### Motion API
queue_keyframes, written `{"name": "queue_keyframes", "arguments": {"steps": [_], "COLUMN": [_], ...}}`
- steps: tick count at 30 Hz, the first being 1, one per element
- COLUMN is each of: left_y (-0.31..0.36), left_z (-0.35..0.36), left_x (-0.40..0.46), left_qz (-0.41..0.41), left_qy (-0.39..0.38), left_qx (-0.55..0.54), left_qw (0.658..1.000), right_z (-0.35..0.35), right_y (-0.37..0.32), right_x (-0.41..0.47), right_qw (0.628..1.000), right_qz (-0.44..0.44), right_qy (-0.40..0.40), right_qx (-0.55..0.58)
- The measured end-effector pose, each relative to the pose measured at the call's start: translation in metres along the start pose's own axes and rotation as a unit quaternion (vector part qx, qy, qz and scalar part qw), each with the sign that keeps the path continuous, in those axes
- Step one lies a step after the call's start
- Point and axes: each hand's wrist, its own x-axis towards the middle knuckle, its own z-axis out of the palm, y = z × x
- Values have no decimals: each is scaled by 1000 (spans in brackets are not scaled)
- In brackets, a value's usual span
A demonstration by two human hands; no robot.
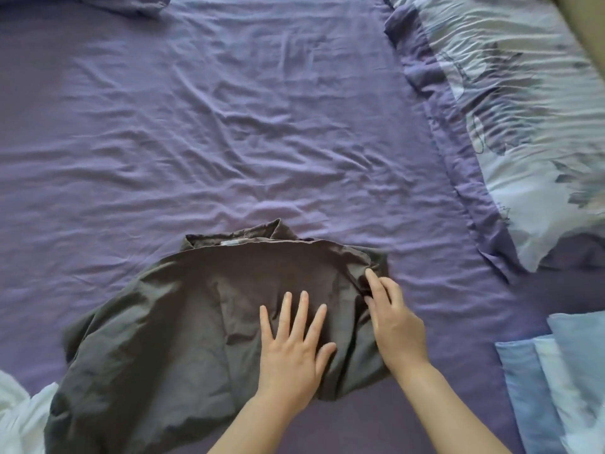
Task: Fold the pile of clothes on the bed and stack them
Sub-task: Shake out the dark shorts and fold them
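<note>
Two bare forearms are coming in from the bottom edge, and beside them on the left a white garment (18, 417) is lying bunched and cut off by the frame, while light blue folded cloth (556, 371) is sitting at the right edge (probably the stack, though only part is showing). The left hand (293, 347) is pressing flat on the dark grey shirt (183, 316), fingers straight and spread, apparently pinning the fabric so it is not sliding. The right hand (393, 319) is working at the shirt's right shoulder edge, its fingertips seeming to be pinching a fold there; the thumb is hidden, so the grasp is a judgement. The shirt is lying spread on the purple sheet (229, 109), collar away from the camera, its lower hem running out of view. Farther off, a patterned pale blue cover (523, 126) is lying along the right, and a dark purplish cloth (131, 3) is peeking in at the top edge.
</note>
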Motion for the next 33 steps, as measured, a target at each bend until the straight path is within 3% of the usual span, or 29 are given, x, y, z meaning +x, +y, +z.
{"name": "queue_keyframes", "arguments": {"steps": [3,5,8,11,15,17,21,24,27,30,33], "left_y": [-16,-25,-31,-39,-67,-83,-114,-146,-183,-218,-237], "left_z": [2,-1,-8,-10,-10,-14,-31,-47,-68,-85,-84], "left_x": [3,3,-1,-11,-34,-48,-68,-78,-86,-92,-96], "left_qz": [14,37,43,7,-18,-26,-67,-112,-290,-471,-501], "left_qy": [-11,-8,4,18,39,57,153,266,274,127,37], "left_qx": [27,48,51,35,33,37,9,-4,-48,-193,-328], "left_qw": [999,998,998,999,999,997,986,958,916,851,800], "right_z": [-2,0,7,20,28,30,28,34,47,59,59], "right_y": [17,23,8,-14,-21,-38,-117,-183,-233,-257,-265], "right_x": [13,19,14,7,31,35,14,-9,-30,-42,-50], "right_qw": [999,998,988,977,976,972,971,966,955,955,957], "right_qz": [-7,4,-78,-178,-23,-4,-118,-176,-207,-202,-191], "right_qy": [-2,40,87,-14,-189,-200,-179,-180,-209,-215,-217], "right_qx": [-43,-54,-99,-116,-108,-126,-106,-55,-36,-37,-15]}}
